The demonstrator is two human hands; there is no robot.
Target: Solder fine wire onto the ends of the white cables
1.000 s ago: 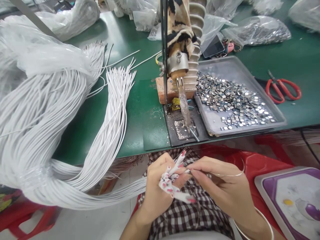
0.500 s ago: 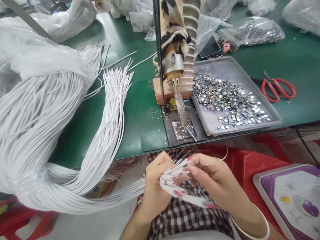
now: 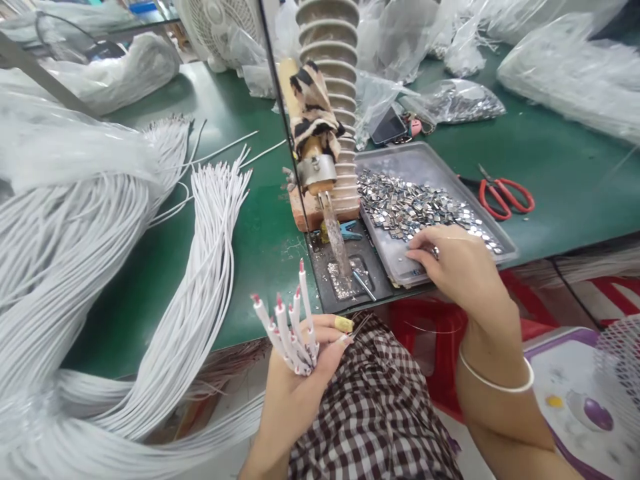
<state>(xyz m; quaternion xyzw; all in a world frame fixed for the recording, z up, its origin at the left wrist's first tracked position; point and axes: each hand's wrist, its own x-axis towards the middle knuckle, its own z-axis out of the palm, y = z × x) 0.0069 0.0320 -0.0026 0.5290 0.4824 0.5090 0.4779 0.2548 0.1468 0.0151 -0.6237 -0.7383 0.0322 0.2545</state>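
Note:
My left hand is closed around a bundle of white wires below the table edge; their red-tipped ends fan out upward. A yellow wrap covers one of its fingertips, and thin bare strands show beside the fingers. Over the front of the grey tray, my right hand has thumb and fingers bent together in a pinch. What lies between its fingertips is too small to make out, though something shiny shows by the fingers. Small metal pieces lie heaped in the tray, just beyond this hand.
A soldering iron hangs tip-down over a black plate, before a ribbed hose. Red-handled scissors lie right of the tray. White wire bundles fill the left side. Plastic bags and a phone lie behind.
My right hand has left the wire ends and moved up and right to the tray. My left hand still grips the bundle, whose ends now point upward. The view has shifted.

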